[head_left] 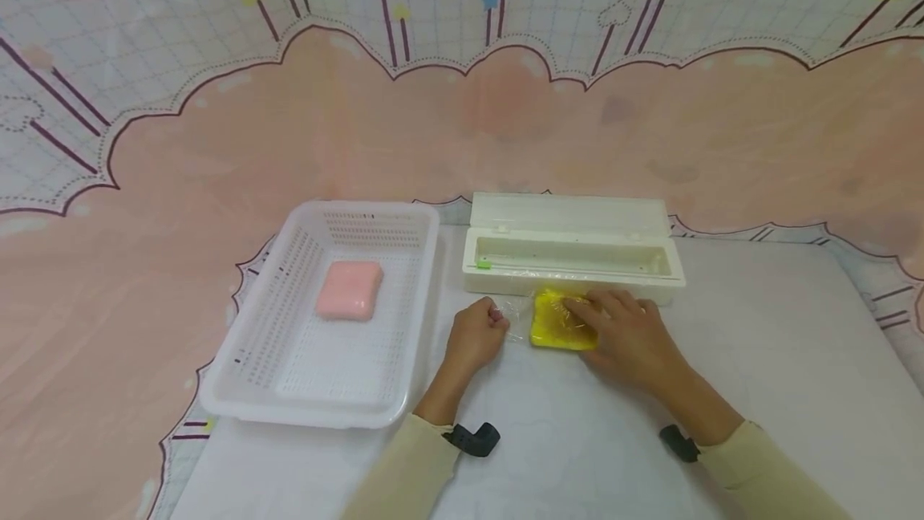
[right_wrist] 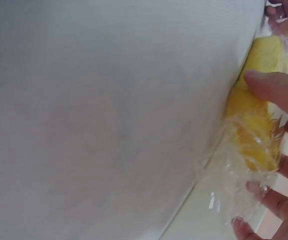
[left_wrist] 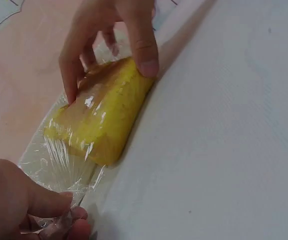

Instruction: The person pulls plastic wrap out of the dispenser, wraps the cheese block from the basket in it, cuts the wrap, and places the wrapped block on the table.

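Observation:
A yellow block (head_left: pixel 559 321) wrapped in clear cling film lies on the table in front of the cling film dispenser (head_left: pixel 573 283). My right hand (head_left: pixel 631 339) holds it from the right, with the thumb (left_wrist: pixel 144 55) on its near side and the fingers over its top and far side. To the left of the block, my left hand (head_left: pixel 476 333) pinches a gathered tail of the cling film (left_wrist: pixel 64 160), which runs taut to the block. Loose film also spreads under the right fingertips in the right wrist view.
A white perforated basket (head_left: pixel 416 327) stands at the left with a pink block (head_left: pixel 350 290) in it. The dispenser's lid (head_left: pixel 569 215) is raised, and a green cutter slide (head_left: pixel 484 264) sits at its left end. A patterned cloth (head_left: pixel 462 127) hangs behind the table.

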Demonstrator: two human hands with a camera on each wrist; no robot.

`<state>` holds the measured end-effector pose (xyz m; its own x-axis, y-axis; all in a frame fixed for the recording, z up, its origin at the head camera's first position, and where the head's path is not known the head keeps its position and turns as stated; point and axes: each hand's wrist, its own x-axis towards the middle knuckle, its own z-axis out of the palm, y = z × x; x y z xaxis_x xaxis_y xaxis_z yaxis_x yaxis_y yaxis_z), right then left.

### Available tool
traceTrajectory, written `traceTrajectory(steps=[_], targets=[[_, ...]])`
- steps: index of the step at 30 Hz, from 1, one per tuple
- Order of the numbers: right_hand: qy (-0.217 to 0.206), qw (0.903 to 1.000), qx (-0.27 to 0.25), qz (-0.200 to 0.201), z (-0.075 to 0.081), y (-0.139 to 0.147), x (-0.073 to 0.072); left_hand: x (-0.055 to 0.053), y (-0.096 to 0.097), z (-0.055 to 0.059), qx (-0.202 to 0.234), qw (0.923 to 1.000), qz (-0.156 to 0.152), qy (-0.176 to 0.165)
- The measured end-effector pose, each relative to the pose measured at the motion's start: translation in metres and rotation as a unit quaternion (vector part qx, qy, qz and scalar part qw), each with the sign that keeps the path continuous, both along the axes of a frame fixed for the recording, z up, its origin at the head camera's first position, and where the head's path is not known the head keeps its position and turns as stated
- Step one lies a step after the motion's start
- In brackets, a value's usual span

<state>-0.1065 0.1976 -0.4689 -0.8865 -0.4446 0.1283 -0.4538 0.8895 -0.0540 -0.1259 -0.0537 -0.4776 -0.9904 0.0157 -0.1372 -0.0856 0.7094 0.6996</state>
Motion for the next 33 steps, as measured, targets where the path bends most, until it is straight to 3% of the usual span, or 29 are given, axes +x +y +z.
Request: traceTrajectory(steps=[4, 7, 11, 15, 18, 24, 29, 33], targets=[[0.004, 0.9995, 0.03, 0.001, 0.002, -0.001, 0.0, 0.001, -0.001, 0.002, -0.004, 1.0, 0.001, -0.009], [0.007, 0.9996, 0.028, 0.003, 0.002, -0.001, 0.001, -0.001, -0.003, 0.006, 0.034, 0.9984, 0.041, 0.016], [0.023, 0.9997, 0.009, 0.005, 0.002, -0.001, -0.002, -0.011, -0.004, 0.01, 0.098, 0.9841, 0.118, 0.089], [0.05, 0.9985, -0.02, 0.011, 0.001, -0.003, -0.006, -0.023, -0.002, 0.005, 0.162, 0.9684, 0.161, 0.099], [0.06, 0.9975, -0.034, 0.017, 0.0, -0.005, -0.008, -0.027, -0.001, 0.002, 0.199, 0.9633, 0.163, 0.077], [0.029, 0.9995, -0.005, 0.011, 0.008, -0.009, -0.01, -0.027, 0.001, -0.004, 0.215, 0.9641, 0.144, 0.056], [0.006, 0.9998, 0.02, 0.009, 0.043, -0.017, -0.016, -0.028, -0.001, -0.014, 0.208, 0.9654, 0.139, 0.073], [-0.005, 0.9999, -0.013, -0.008, 0.071, -0.033, -0.032, -0.029, -0.003, -0.017, 0.209, 0.9661, 0.131, 0.077]])
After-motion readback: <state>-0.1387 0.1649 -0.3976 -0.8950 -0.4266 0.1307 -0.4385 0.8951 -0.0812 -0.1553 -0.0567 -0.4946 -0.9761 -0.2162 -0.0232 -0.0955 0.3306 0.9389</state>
